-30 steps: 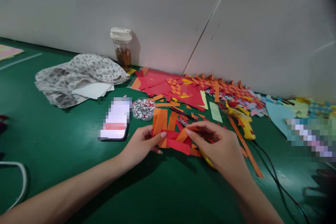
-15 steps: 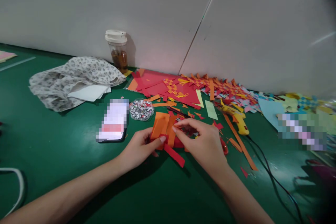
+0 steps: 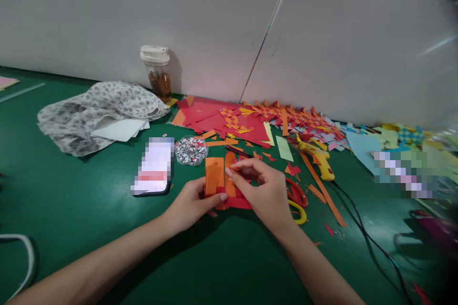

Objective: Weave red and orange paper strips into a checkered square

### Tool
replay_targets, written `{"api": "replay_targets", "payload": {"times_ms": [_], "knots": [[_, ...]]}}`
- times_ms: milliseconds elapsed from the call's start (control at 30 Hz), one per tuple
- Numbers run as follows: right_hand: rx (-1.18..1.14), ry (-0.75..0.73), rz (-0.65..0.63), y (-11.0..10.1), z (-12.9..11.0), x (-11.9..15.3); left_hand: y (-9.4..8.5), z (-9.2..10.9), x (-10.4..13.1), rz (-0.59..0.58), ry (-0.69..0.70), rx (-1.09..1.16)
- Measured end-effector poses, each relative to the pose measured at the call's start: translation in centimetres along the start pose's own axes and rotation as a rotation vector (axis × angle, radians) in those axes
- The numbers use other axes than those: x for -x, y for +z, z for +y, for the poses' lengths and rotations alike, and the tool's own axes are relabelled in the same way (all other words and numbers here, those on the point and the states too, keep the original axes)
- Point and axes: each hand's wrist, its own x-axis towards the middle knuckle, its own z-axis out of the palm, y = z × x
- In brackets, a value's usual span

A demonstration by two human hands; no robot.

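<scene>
Holding a paper piece [image 3: 214, 174] of orange and red strips above the green bench [image 3: 214, 267], mid-view, both hands on it. Left hand [image 3: 189, 205]: fingers closed on the piece's left side, thumb across the front near the bottom edge, the rest mostly hidden behind. Right hand [image 3: 266, 193]: thumb and forefinger pinched together at an upright orange strip [image 3: 229, 187], no gap visible at the tips, other fingers curled. Top edges of the orange strips stick up free above the left thumb; red band runs along the bottom, right end covered by the right hand.

Room: widest run of green surface is between the forearms, on the near side. Right is tighter: scissors [image 3: 298, 215] with red and yellow handles just beside the right wrist, blades hidden; then a long orange strip [image 3: 327, 198], then the yellow glue gun [image 3: 325, 167], cord [image 3: 361, 233] trailing to the near right. Left: phone [image 3: 153, 167] near the left hand, flower-shaped tray [image 3: 191, 151] just beside it. Back edge: red sheets [image 3: 205, 114] and woven pile [image 3: 304, 116] by the wall [image 3: 161, 5], lidded cup [image 3: 157, 76] upright near it.
</scene>
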Motion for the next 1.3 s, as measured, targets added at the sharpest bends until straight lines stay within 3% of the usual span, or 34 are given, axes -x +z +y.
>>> {"api": "replay_targets", "payload": {"times_ms": [133, 267, 333, 400, 467, 533, 667, 767, 900, 1033, 1300], "knots": [[-0.132, 0.091, 0.028, -0.6, -0.1, -0.3, -0.3, -0.2, -0.1, 0.052, 0.028, -0.031], [-0.206, 0.221, 0.106, -1.8, 0.4, -0.6, -1.3, 0.2, 0.1, 0.157, 0.302, -0.204], [-0.267, 0.348, -0.003, -2.1, 0.9, -0.6, -1.9, 0.4, 0.4, 0.162, 0.515, -0.350], [-0.362, 0.493, -0.194, -2.1, 1.2, -0.3, -2.4, 0.5, 0.5, 0.177, 0.667, -0.521], [-0.474, 0.572, -0.402, -1.7, 1.4, 0.1, -2.6, 0.3, 0.5, 0.201, 0.759, -0.652], [-0.545, 0.565, -0.454, -1.1, 1.5, 0.6, -2.6, 0.1, 0.3, 0.212, 0.786, -0.708], [-0.619, 0.545, -0.312, -0.3, 1.9, 0.8, -2.3, 0.0, -0.1, 0.251, 0.660, -0.528], [-0.620, 0.572, -0.280, -0.5, 2.3, 0.6, -2.1, 0.3, -0.3, 0.267, 0.384, -0.152], [-0.575, 0.585, -0.299, -0.9, 2.9, 0.5, -1.9, 0.9, -0.4, 0.151, 0.029, 0.215], [-0.547, 0.575, -0.294, -1.0, 3.4, 0.6, -1.6, 1.1, -0.3, 0.086, -0.013, 0.190], [-0.554, 0.634, -0.082, -0.3, 3.2, 0.7, -1.1, 0.0, -0.7, 0.108, 0.030, 0.314]]}}
